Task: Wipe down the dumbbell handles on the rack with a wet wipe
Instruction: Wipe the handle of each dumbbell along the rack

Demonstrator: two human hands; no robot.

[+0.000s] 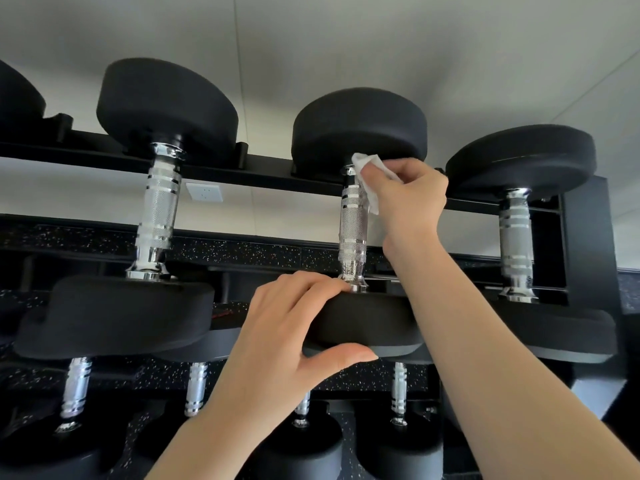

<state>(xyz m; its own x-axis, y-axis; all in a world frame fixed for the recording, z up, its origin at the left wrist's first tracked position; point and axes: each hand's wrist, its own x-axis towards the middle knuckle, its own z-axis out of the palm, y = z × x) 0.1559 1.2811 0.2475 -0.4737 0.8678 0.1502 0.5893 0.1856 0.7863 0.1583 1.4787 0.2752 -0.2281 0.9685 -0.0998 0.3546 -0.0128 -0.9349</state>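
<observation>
Top tier of the rack (263, 169), middle dumbbell (356, 223) of the three in full view, and it's getting the treatment right now. Right hand (407, 197) is up at the far end of the chrome handle (351, 233), fingers curled round a white wet wipe (367, 181) and pressing it vs. the metal just under the rear weight head (360, 128); part of the wipe hangs down the handle's right side. Left hand (294, 327) clamps the near weight head (363, 320), fingers over the top, thumb hooked under its front edge, prob. to stop the dumbbell rolling or shifting in its cradle while the other hand rubs. Handle sits tilted front-to-back across the two rails, so the grip's fully exposed. Left neighbour (157, 209) and right neighbour (516, 237) rest untouched, w/ more dumbbells on the lower tier (194, 389). Looks like a stroke down toward the near end comes next, judging by the wipe's position.
</observation>
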